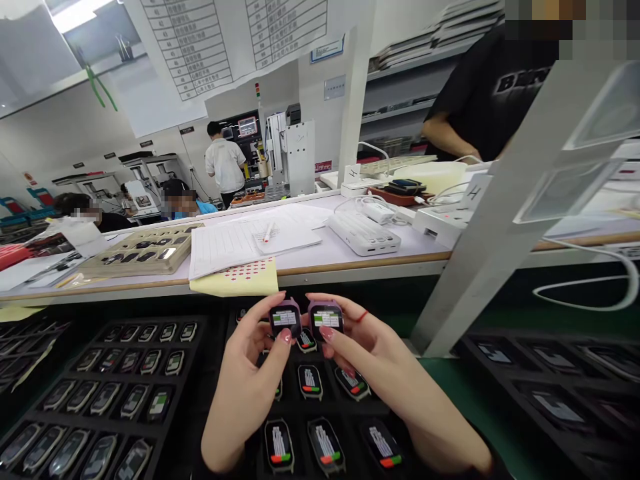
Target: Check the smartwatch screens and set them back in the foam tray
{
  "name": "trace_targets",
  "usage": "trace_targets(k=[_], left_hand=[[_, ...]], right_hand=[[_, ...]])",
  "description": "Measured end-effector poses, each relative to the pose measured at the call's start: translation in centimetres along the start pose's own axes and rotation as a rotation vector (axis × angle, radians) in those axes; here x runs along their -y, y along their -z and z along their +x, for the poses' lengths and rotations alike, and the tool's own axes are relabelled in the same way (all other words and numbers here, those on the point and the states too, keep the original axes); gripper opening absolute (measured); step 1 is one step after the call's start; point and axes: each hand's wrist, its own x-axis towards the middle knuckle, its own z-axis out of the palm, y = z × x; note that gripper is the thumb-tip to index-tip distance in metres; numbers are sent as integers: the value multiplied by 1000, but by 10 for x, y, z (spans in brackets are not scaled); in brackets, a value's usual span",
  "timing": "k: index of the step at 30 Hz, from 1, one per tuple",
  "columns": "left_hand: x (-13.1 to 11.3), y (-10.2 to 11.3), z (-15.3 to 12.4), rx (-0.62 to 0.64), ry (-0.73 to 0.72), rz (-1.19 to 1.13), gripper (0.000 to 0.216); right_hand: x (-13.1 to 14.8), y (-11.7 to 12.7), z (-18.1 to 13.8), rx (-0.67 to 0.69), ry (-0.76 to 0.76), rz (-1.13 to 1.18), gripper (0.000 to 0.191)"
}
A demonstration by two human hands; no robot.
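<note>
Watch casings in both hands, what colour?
Mauve-pink casings, one in the left hand and one in the right hand; head view.

A single head-worn camera looks forward and down from close above the hands, fingers (285, 337) low centre; beyond them the desk (350, 257) and workshop recede.

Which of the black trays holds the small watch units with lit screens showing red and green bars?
The black foam tray directly under both hands: its small watch units glow with red and green bars. The left black tray holds units mostly dark.
</note>
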Motion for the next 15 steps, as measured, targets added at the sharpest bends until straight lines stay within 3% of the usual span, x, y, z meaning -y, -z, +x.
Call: trace_targets(k=[9,15], left_hand=[[-3,1,1,-56,24,32,34],[-1,1,1,-51,12,43,36]], right_hand=[[-9,2,2,-41,-22,39,44],[-9,5,1,-84,-39,19,51]])
